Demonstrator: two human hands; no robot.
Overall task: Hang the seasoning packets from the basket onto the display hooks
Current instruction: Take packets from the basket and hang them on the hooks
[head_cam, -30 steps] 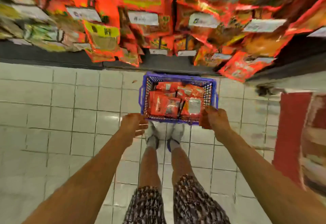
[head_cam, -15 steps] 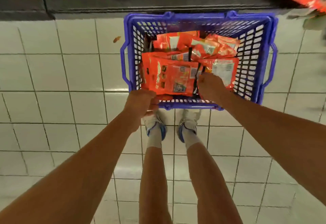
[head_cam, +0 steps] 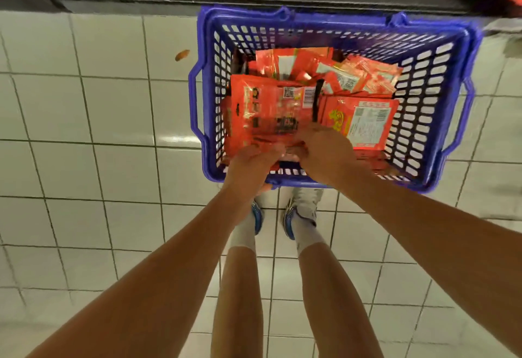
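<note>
Bending lower over the blue basket (head_cam: 333, 23) than a second ago, the person now has both hands down among its contents, where earlier they only hovered at its near rim; left of the basket lies bare white tiled floor (head_cam: 84, 160) with one small orange scrap (head_cam: 182, 54) on it; at the basket's near-left corner the left hand (head_cam: 250, 165) curls its fingers under the bottom edge of a stack of red seasoning packets (head_cam: 271, 112), apparently gripping it, though the fingertips are hidden; just beside it, toward the basket's middle, the right hand (head_cam: 324, 150) lies over the same stack, fingers bent onto it, whether pinching or only pressing cannot be told; further right inside the basket rests a loose packet (head_cam: 364, 120) with a white label, and more packets are heaped toward the far wall; the display hooks are not in view, so the hanging is not yet begun; this looks like the pick-up of a fresh batch.
</note>
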